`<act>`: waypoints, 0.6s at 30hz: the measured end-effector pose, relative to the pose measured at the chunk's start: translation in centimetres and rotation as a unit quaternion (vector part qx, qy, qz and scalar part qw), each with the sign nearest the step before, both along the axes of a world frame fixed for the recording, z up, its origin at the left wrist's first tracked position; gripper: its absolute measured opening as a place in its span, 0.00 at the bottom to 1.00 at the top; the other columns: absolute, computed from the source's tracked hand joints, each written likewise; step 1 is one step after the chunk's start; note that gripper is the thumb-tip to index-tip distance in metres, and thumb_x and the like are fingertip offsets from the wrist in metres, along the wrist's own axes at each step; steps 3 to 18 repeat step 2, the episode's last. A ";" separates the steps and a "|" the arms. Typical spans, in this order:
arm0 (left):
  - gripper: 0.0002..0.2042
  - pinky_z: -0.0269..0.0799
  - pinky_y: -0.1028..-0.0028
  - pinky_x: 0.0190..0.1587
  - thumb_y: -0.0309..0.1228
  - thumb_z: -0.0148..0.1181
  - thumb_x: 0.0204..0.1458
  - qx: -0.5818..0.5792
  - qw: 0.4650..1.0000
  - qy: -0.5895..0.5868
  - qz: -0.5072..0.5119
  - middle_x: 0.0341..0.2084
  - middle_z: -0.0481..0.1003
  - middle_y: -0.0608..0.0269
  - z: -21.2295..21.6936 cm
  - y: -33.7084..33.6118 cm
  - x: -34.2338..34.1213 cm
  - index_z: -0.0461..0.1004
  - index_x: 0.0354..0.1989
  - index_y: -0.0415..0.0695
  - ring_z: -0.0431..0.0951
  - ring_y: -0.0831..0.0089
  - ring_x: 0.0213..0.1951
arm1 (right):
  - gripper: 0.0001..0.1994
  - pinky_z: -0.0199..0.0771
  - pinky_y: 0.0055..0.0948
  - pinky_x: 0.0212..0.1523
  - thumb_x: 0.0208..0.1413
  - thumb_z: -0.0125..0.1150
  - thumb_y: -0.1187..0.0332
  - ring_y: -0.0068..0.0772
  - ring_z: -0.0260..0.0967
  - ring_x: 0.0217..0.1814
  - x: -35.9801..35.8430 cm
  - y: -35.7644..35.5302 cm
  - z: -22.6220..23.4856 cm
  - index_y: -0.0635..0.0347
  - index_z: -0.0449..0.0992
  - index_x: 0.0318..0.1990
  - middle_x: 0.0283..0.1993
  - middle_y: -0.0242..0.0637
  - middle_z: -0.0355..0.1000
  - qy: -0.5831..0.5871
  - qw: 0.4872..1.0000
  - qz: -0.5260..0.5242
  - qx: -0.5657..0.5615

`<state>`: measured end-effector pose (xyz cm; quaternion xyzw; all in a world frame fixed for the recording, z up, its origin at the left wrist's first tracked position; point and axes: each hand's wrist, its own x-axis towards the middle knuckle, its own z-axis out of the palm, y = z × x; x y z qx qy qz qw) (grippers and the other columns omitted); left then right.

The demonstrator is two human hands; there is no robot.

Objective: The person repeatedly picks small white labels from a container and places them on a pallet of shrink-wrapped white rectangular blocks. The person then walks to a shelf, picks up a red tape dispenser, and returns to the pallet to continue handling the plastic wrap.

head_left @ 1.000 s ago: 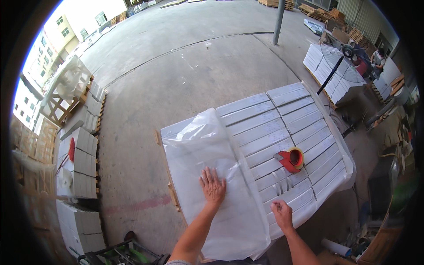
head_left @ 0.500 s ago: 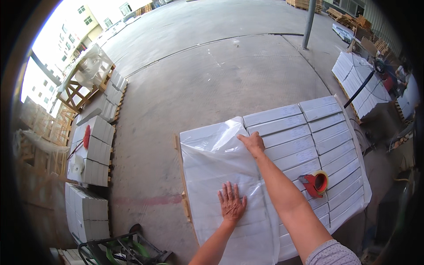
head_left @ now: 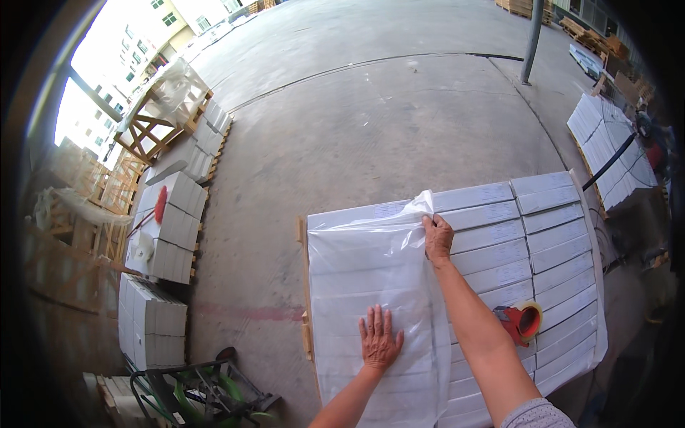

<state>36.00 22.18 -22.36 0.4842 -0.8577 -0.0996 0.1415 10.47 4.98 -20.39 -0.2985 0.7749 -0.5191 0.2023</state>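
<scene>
A clear plastic sheet [head_left: 349, 278] covers the left part of a pallet load of long white boxes [head_left: 492, 253]. My left hand [head_left: 381, 341] lies flat on the sheet with its fingers spread. At the sheet's far right corner, my right hand [head_left: 437, 237] is closed on the plastic, which bunches and creases above the fingers. A red tape dispenser [head_left: 519, 322] with a roll of tape rests on the bare boxes, just right of my right forearm. Handwritten marks show on the box tops.
Stacked white boxes [head_left: 168, 221] on pallets line the left side, with a red duster [head_left: 160, 205] on top. A green and black cart frame [head_left: 207, 392] stands at lower left. More boxes [head_left: 614, 150] and a grey post [head_left: 532, 43] are at right.
My right hand has gathered the sheet's far corner and pulled it up into a bunch. My left hand stays flat on the plastic. The whole view has shifted slightly.
</scene>
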 end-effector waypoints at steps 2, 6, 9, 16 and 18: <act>0.36 0.39 0.46 0.69 0.44 0.57 0.52 -0.001 1.000 -0.018 -0.012 0.69 0.51 0.48 0.3 -0.1 -0.4 0.54 0.68 0.45 0.48 0.48 0.70 | 0.17 0.70 0.43 0.40 0.54 0.61 0.55 0.56 0.73 0.38 -1.2 -0.7 -1.7 0.63 0.77 0.34 0.31 0.54 0.74 0.037 0.999 -0.014 -0.016; 0.36 0.39 0.46 0.69 0.44 0.57 0.52 -0.001 1.000 -0.018 -0.012 0.69 0.51 0.48 0.3 -0.1 -0.4 0.54 0.68 0.45 0.48 0.48 0.70 | 0.17 0.70 0.43 0.40 0.54 0.61 0.55 0.56 0.73 0.38 -1.2 -0.7 -1.7 0.63 0.77 0.34 0.31 0.54 0.74 0.037 0.999 -0.014 -0.016; 0.36 0.39 0.46 0.69 0.44 0.57 0.52 -0.001 1.000 -0.018 -0.012 0.69 0.51 0.48 0.3 -0.1 -0.4 0.54 0.68 0.45 0.48 0.48 0.70 | 0.17 0.70 0.43 0.40 0.54 0.61 0.55 0.56 0.73 0.38 -1.2 -0.7 -1.7 0.63 0.77 0.34 0.31 0.54 0.74 0.037 0.999 -0.014 -0.016; 0.36 0.39 0.46 0.69 0.44 0.57 0.52 -0.001 1.000 -0.018 -0.012 0.69 0.51 0.48 0.3 -0.1 -0.4 0.54 0.68 0.45 0.48 0.48 0.70 | 0.17 0.70 0.43 0.40 0.54 0.61 0.55 0.56 0.73 0.38 -1.2 -0.7 -1.7 0.63 0.77 0.34 0.31 0.54 0.74 0.037 0.999 -0.014 -0.016; 0.36 0.39 0.46 0.69 0.44 0.57 0.52 -0.001 1.000 -0.018 -0.012 0.69 0.51 0.48 0.3 -0.1 -0.4 0.54 0.68 0.45 0.48 0.48 0.70 | 0.17 0.70 0.43 0.40 0.54 0.61 0.55 0.56 0.73 0.38 -1.2 -0.7 -1.7 0.63 0.77 0.34 0.31 0.54 0.74 0.037 0.999 -0.014 -0.016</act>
